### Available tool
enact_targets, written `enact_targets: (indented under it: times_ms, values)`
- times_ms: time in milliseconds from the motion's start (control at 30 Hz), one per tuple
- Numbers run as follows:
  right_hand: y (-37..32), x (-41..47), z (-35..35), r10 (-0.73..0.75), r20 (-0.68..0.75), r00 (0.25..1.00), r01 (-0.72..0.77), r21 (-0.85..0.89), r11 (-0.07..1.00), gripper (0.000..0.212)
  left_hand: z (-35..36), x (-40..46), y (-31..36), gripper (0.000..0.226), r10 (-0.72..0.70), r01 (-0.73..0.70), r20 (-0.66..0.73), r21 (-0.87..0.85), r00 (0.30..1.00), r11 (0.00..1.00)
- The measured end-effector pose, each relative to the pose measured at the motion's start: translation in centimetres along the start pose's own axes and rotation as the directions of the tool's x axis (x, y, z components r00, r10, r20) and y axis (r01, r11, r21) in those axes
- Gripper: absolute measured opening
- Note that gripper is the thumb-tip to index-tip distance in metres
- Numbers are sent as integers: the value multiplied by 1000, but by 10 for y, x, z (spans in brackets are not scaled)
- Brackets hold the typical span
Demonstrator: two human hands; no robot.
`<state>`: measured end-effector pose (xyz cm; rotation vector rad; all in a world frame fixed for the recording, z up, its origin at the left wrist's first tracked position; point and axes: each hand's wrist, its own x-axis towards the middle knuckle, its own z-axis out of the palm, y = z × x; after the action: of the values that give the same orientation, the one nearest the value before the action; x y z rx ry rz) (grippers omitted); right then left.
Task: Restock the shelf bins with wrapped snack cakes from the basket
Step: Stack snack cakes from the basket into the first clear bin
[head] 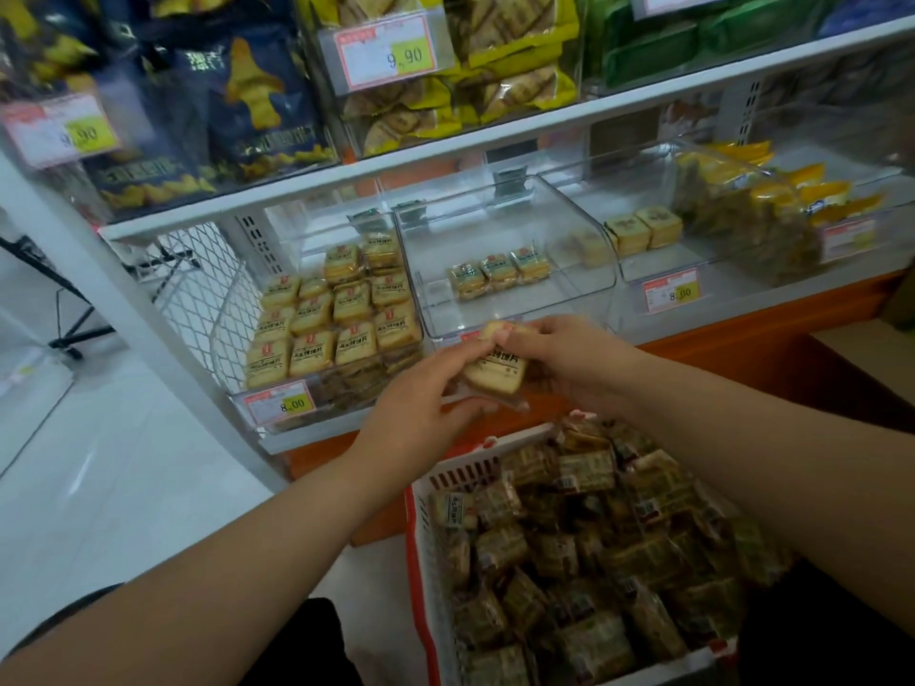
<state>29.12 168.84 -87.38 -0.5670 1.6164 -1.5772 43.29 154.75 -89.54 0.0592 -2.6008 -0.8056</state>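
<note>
Both my hands hold wrapped snack cakes [496, 371] together just in front of the lower shelf, above the basket. My left hand [421, 403] grips the stack from the left and below. My right hand [559, 358] pinches it from the right and top. The red and white basket [421, 512] at the bottom right is full of wrapped cakes [594, 552]. The left clear bin [277, 388] holds several rows of cakes [336, 314]. The middle clear bin [520, 309] holds only three cakes [500, 274] at its back.
A third clear bin [643, 259] to the right holds a few cakes, and yellow packs [772, 210] lie beyond it. Price tags [279, 403] hang on the bin fronts. The upper shelf [445, 151] carries bagged snacks. White floor [99, 462] lies to the left.
</note>
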Motion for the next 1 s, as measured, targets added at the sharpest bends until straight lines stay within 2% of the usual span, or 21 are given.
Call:
enact_targets:
  times_ms: [100, 267, 300, 367, 467, 567, 667, 800, 900, 1000]
  values:
    - [-16, 13, 11, -59, -27, 998, 59, 20, 998, 28, -8, 7, 4, 70, -94, 86, -86, -99, 992, 991]
    - [-30, 35, 29, -143, 87, 986, 135, 91, 987, 35, -38, 18, -8, 63, -174, 150, -200, -131, 964, 980]
    - [-31, 40, 32, -163, 84, 983, 160, 48, 986, 39, -45, 21, -13, 64, -210, 182, -216, -144, 953, 973]
    - [-30, 49, 36, -228, 19, 974, 228, -153, 962, 46, -60, 29, -31, 64, -301, 258, -250, -188, 920, 948]
    - [-24, 64, 36, -400, -47, 915, 330, -482, 812, 37, -82, 41, -72, 60, -416, 353, -344, -233, 842, 906]
    - [-14, 80, 34, -473, -6, 881, 372, -609, 700, 36, -97, 50, -120, 60, -550, 483, -381, -264, 743, 835]
    - [-7, 97, 36, -474, 28, 880, 369, -668, 646, 41, -101, 59, -159, 58, -624, 558, -394, -282, 675, 781]
    - [4, 113, 40, -380, 31, 925, 301, -669, 680, 38, -105, 77, -194, 55, -663, 644, -455, -224, 594, 731]
    - [12, 118, 41, -328, 54, 943, 265, -716, 646, 38, -112, 85, -213, 52, -631, 699, -488, -57, 603, 713]
    - [20, 119, 45, -373, 51, 926, 274, -773, 572, 35, -113, 94, -227, 48, -627, 720, -475, 19, 617, 694]
